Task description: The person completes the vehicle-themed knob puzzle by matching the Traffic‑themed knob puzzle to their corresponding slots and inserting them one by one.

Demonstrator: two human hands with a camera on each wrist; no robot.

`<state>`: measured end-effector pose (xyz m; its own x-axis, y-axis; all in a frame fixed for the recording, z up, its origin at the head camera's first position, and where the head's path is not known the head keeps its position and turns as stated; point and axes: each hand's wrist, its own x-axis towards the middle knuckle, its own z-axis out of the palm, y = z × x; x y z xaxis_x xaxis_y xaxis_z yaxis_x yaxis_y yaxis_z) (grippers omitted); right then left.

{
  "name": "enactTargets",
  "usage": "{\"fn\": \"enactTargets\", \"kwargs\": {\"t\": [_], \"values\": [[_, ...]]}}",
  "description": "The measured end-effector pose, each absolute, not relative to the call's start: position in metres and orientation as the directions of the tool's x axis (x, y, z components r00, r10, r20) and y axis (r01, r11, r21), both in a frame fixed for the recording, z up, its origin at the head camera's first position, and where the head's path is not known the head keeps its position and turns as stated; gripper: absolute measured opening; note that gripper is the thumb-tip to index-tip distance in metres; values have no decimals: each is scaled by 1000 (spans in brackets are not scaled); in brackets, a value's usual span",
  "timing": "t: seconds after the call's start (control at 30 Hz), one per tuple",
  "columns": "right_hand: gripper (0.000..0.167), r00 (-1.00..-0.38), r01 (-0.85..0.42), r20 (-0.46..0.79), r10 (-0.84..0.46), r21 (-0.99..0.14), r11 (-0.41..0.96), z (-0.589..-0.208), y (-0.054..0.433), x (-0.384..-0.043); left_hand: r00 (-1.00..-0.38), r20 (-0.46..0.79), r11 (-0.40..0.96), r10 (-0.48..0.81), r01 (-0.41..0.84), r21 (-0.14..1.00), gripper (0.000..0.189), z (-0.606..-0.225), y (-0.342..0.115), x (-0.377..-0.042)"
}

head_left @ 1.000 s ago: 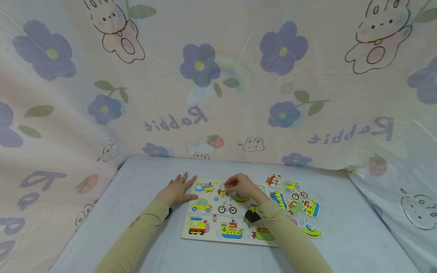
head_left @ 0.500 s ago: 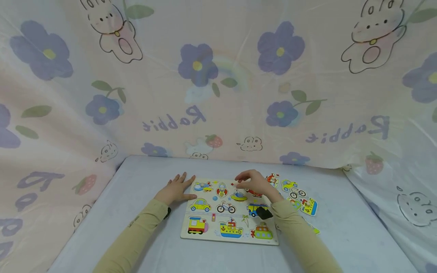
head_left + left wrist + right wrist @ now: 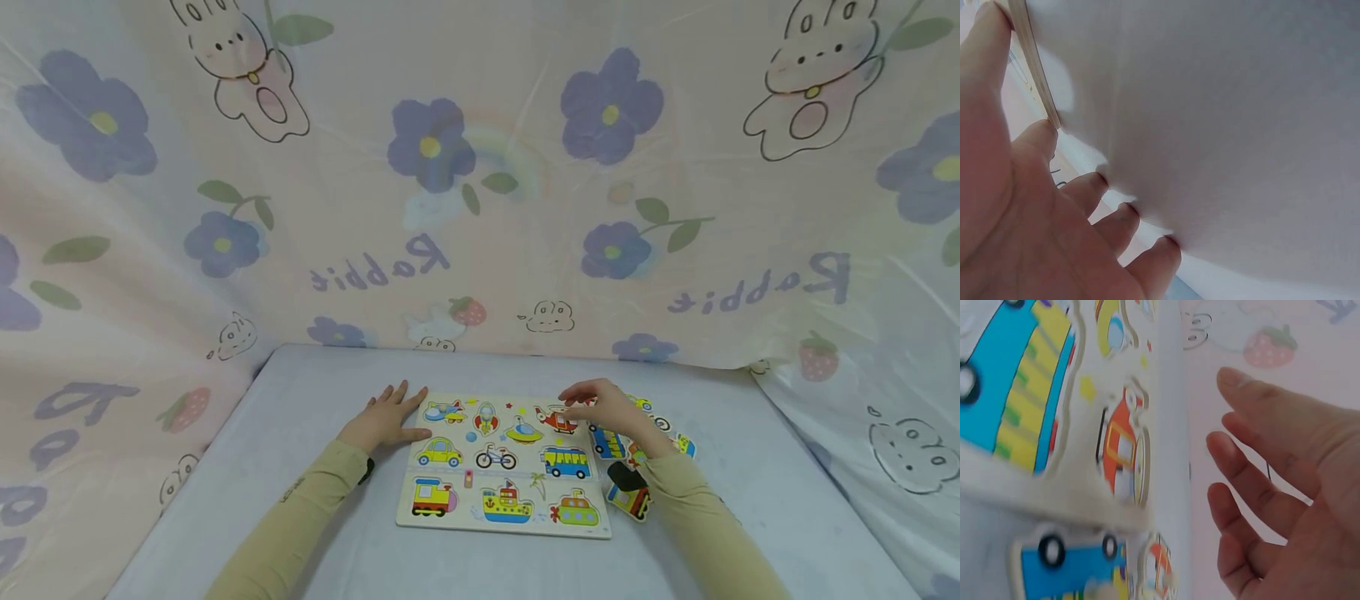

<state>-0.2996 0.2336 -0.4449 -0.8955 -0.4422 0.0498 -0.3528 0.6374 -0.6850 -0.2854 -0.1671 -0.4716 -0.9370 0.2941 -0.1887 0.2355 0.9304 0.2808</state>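
Note:
A wooden puzzle board (image 3: 468, 503) with vehicle pictures lies on the table. The airplane piece (image 3: 446, 411) and the rocket piece (image 3: 486, 419) lie in its upper row. My left hand (image 3: 378, 423) rests flat with spread fingers at the board's left side; its thumb and index finger touch the wooden edge (image 3: 1040, 75) in the left wrist view. Over the upper right corner hovers my right hand (image 3: 606, 408), near the helicopter picture (image 3: 1119, 453). Its fingers are relaxed and nothing shows between them. A loose bus piece (image 3: 607, 442) lies just right of the board.
Right of the board, partly under the right forearm, lie more loose pieces: a train (image 3: 632, 502), a bicycle (image 3: 662, 423), a yellow car (image 3: 643, 404) and a ship (image 3: 685, 446). A printed curtain (image 3: 510, 233) hangs behind the table.
My right hand has left the rocket piece, which stays in the board, and moved right across the board toward the loose pieces. The left hand has stayed in place.

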Motion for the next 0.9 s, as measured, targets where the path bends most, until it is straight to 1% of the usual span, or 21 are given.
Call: {"fn": "enactTargets", "kwargs": {"t": [0.17,0.33,0.47,0.57,0.9], "values": [[31,-906,-331,31,-422,-672,662,-447,254,-289,-937,-195,934,289,231,272,88,-474,-168,-285],[32,-922,-269,-16,-386,-690,671,-447,272,-273,-936,-195,932,294,234,278,88,-476,-168,-284],[34,-922,-259,-17,-387,-716,648,-449,287,-263,-937,-191,934,292,237,267,88,-478,-167,-284],[33,-916,-274,-3,-402,-727,629,-449,298,-257,-940,-185,937,288,237,256,88,-477,-167,-284],[34,-910,-232,-55,-411,-755,614,-451,334,-239,-941,-176,936,289,240,258,88,-475,-168,-285]]}}
